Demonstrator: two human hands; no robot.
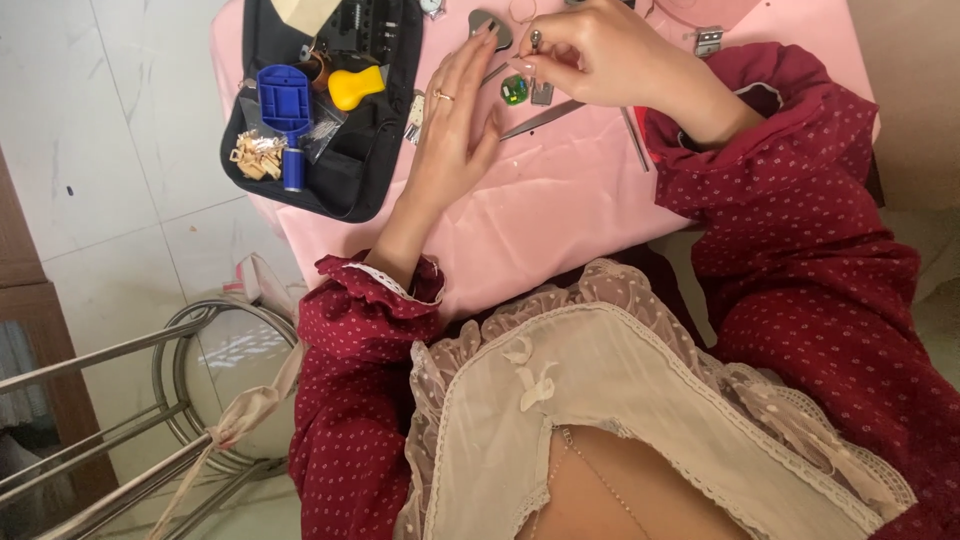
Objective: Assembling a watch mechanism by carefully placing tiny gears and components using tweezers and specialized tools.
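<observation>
pink cloth [560, 215] bears faceted green gem [514, 90].

The left hand [455, 115] lies flat, fingers spread, on the pink table [560, 210], fingertips touching a dark grey piece [483, 21]. The right hand [590, 50] pinches a small metal part [535, 40] above a green gem [514, 90]. A black tool pouch [335, 165] lies well left.

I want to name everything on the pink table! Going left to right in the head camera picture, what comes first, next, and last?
Blue tool → yellow tool → left hand → green gem → right hand → small metal clasp.
</observation>
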